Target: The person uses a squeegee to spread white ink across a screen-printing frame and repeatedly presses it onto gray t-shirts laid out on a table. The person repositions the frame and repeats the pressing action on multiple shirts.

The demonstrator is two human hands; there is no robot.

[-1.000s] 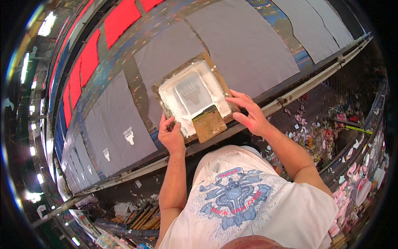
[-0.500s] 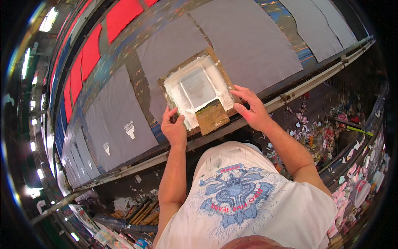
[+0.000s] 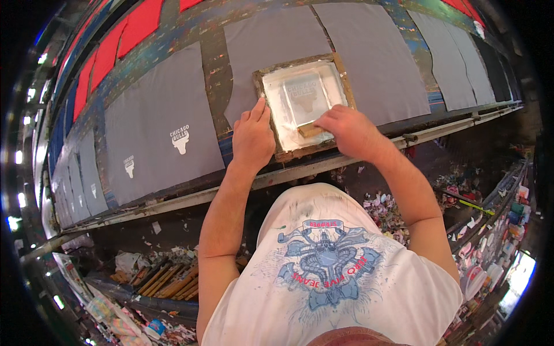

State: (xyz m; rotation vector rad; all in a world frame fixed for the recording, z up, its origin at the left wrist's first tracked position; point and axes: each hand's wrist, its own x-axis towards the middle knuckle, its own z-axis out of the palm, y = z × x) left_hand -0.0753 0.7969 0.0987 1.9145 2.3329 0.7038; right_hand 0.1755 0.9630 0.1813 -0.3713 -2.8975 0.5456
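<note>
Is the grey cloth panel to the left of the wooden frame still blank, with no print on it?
No. The grey cloth panel left of the wooden frame already carries a white print with an animal-head shape.

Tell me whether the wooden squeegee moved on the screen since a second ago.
Yes. The wooden squeegee under the right hand slid from the screen frame's near-right corner toward its centre.

Grey cloth panels [image 3: 369, 52], white-inked screen frame [image 3: 303, 101], red panels [image 3: 141, 26]

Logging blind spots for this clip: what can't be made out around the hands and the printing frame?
- Head view: the right hand covers most of the wooden block it grips.
- The left hand hides the wooden screen frame's near left corner.
- The floor scraps are too small to identify.
</note>
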